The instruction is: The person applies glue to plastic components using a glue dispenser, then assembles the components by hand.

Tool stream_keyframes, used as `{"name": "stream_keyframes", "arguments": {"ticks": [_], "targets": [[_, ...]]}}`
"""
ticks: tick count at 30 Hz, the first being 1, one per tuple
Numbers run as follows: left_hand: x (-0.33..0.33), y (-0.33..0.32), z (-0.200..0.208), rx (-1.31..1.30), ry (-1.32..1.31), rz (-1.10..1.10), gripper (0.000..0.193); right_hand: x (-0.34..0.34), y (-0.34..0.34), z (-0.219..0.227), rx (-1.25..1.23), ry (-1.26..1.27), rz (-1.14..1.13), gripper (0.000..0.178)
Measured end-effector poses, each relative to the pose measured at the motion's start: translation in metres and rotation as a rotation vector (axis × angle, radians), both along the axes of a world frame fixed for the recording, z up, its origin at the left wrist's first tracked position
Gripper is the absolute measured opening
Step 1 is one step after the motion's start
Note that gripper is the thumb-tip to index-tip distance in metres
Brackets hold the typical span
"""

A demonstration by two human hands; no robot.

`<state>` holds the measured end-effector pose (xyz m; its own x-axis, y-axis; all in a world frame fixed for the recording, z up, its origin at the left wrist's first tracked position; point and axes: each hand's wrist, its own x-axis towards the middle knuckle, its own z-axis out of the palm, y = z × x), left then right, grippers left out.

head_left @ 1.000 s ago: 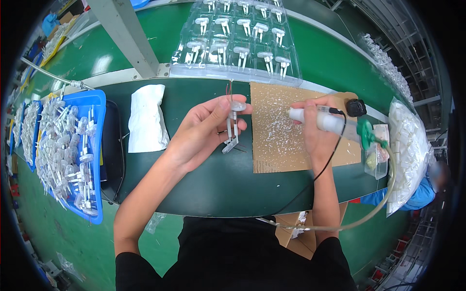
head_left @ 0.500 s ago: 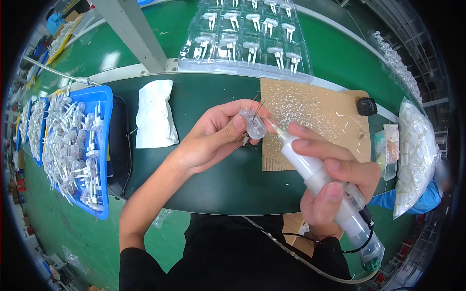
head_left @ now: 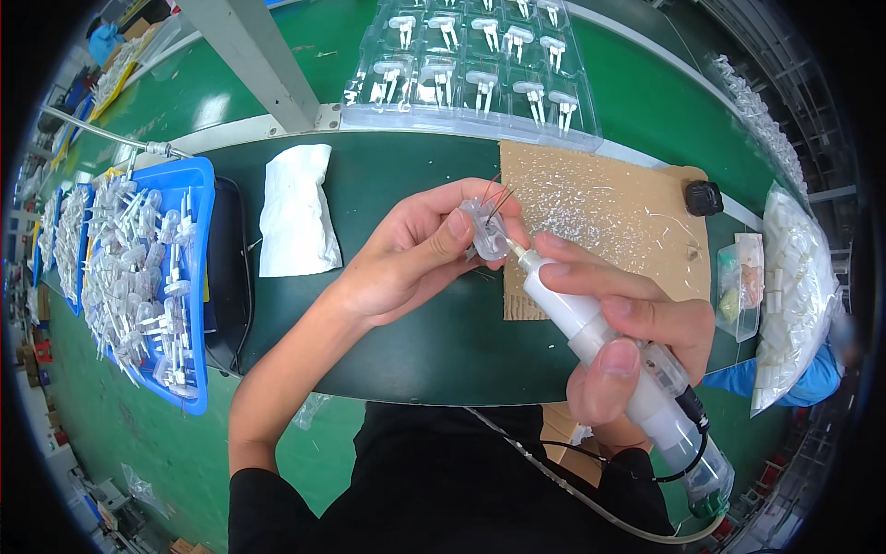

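Pinching a clear plastic part point(head_left: 487, 233) between thumb and fingers, the left hand point(head_left: 415, 258) holds it above the bench point(head_left: 397, 360); the right hand point(head_left: 660, 323) curls round a white pen-shaped tool point(head_left: 558, 300), its tip right at the part's edge.

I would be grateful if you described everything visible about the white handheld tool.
The white handheld tool is a thick, pen-shaped cylinder, plastic-looking, with a narrow tip, a clear rear section and a green end. A black cable and a hose run from its rear. The right hand grips it diagonally, tip toward the clear plastic part in the left hand; contact is unclear.
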<state>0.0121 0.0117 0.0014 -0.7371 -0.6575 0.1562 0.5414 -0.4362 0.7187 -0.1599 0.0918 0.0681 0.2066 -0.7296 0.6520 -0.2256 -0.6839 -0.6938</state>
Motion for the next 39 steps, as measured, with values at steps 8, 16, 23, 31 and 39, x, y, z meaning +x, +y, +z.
{"name": "stream_keyframes", "arguments": {"ticks": [8, 16, 23, 31, 39], "targets": [[0.0012, -0.0002, 0.0049, 0.049, -0.041, -0.021, 0.046, 0.0005, 0.0011, 0.0027, 0.019, 0.016, -0.003, 0.016], [0.0001, -0.0001, -0.0021, 0.001, 0.014, -0.011, 0.044, 0.0032, 0.0032, -0.0008, 0.018, -0.009, -0.025, 0.018], [0.0008, 0.0008, 0.0057, 0.057, -0.010, -0.048, 0.046, 0.0046, 0.0052, -0.0010, 0.055, -0.051, -0.041, 0.018], [0.0010, 0.0012, 0.0062, 0.075, 0.003, -0.061, 0.046, 0.0042, 0.0067, 0.0015, 0.070, -0.075, -0.009, 0.018], [0.0021, 0.0009, 0.0058, 0.056, 0.003, -0.058, 0.045, 0.0045, 0.0066, 0.0008, 0.056, -0.073, -0.005, 0.017]]}}
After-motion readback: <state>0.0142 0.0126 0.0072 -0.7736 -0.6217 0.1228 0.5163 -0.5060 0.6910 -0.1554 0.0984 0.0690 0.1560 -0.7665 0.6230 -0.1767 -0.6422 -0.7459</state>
